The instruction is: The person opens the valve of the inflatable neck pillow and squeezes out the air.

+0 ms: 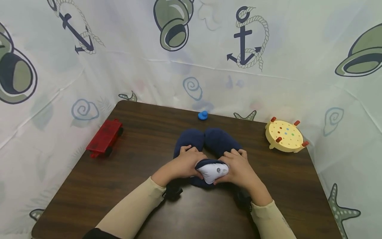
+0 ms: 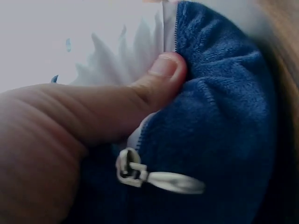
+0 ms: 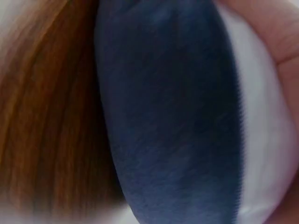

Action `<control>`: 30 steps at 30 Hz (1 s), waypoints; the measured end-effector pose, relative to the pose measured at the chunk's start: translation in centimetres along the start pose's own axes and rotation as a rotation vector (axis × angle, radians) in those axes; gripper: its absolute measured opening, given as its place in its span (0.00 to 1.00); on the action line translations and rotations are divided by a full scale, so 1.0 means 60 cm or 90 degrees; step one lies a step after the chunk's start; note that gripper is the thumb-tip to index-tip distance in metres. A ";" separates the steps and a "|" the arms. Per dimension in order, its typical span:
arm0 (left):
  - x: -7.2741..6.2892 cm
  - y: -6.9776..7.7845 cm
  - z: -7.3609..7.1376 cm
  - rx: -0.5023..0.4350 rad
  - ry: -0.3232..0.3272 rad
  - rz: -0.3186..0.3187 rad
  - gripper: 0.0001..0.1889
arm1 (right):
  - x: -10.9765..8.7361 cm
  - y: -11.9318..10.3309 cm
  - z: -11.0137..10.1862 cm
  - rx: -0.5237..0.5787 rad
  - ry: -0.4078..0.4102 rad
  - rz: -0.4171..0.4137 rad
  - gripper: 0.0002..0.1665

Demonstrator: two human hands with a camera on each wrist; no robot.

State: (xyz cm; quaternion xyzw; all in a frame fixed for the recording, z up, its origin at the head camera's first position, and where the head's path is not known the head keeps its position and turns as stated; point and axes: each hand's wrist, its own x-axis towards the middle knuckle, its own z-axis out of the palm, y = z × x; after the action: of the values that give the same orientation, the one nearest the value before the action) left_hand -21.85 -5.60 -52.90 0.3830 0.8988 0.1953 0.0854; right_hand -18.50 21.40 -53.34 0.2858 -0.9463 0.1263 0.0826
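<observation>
Beige sleeves (image 1: 134,205) up closest, then left hand (image 1: 187,163) and right hand (image 1: 237,168), fingers curled round a navy neck pillow (image 1: 189,137) on the brown table (image 1: 146,132), white inner (image 1: 209,172) showing through its unzipped cover (image 2: 215,121). Further out: blue knob (image 1: 203,115), red toy cart (image 1: 105,137), yellow pegged disc (image 1: 285,135).

Soft, even light here; I catch a pale sheen on the dark brown wood-grain table (image 1: 194,212). The left wrist view bleaches at upper left and smears the pale, oval zipper pull (image 2: 175,182); the right wrist view looks soft throughout.
</observation>
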 end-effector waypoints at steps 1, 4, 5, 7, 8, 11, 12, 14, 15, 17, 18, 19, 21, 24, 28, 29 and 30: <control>0.001 -0.001 -0.003 0.001 0.000 0.005 0.28 | 0.002 -0.001 -0.001 0.002 0.007 -0.009 0.42; 0.001 -0.003 -0.009 0.011 -0.006 0.024 0.21 | 0.005 -0.006 -0.003 0.011 0.028 -0.036 0.38; 0.001 -0.003 -0.010 0.017 -0.006 0.032 0.18 | 0.005 -0.007 -0.004 0.012 0.034 -0.042 0.37; 0.000 -0.002 -0.011 0.032 -0.004 0.051 0.14 | 0.006 -0.009 -0.006 0.013 0.043 -0.053 0.36; 0.000 -0.001 -0.011 0.041 -0.003 0.061 0.12 | 0.006 -0.010 -0.007 0.015 0.047 -0.057 0.35; 0.000 -0.002 -0.013 0.064 0.011 0.086 0.11 | 0.008 -0.009 -0.006 0.027 0.056 -0.077 0.32; 0.001 -0.004 -0.012 0.068 0.015 0.093 0.13 | 0.008 -0.007 -0.005 0.037 0.055 -0.084 0.32; 0.003 -0.007 -0.010 0.057 0.014 0.100 0.20 | 0.009 -0.003 -0.002 0.060 0.044 -0.094 0.32; 0.003 -0.009 -0.008 0.044 0.009 0.100 0.25 | 0.009 -0.001 0.000 0.075 0.034 -0.096 0.32; 0.003 -0.015 -0.002 0.017 -0.006 0.098 0.34 | 0.006 0.003 0.005 0.116 0.008 -0.093 0.34; 0.003 -0.018 0.001 0.000 -0.015 0.097 0.37 | 0.005 0.005 0.007 0.137 -0.008 -0.086 0.34; 0.002 -0.020 0.003 -0.016 -0.019 0.095 0.39 | 0.003 0.006 0.009 0.158 -0.018 -0.082 0.36; 0.003 -0.025 0.007 -0.038 -0.015 0.097 0.36 | 0.001 0.008 0.011 0.191 -0.030 -0.072 0.39; 0.006 -0.029 0.007 -0.051 0.009 0.114 0.28 | 0.002 0.009 0.012 0.205 -0.015 -0.066 0.39; 0.006 -0.029 0.002 -0.027 0.025 0.133 0.17 | 0.012 0.009 0.013 0.178 0.009 -0.063 0.34; 0.005 -0.027 0.000 -0.018 0.024 0.134 0.16 | 0.015 0.009 0.013 0.175 0.009 -0.062 0.34; 0.004 -0.026 -0.002 -0.012 0.026 0.135 0.13 | 0.017 0.009 0.012 0.171 0.007 -0.061 0.33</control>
State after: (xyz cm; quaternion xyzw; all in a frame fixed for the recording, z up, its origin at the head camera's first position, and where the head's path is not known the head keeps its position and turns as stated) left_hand -23.10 -6.46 -53.44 0.4715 0.8528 0.2190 0.0496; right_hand -19.69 21.07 -53.91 0.3384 -0.9056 0.2497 0.0549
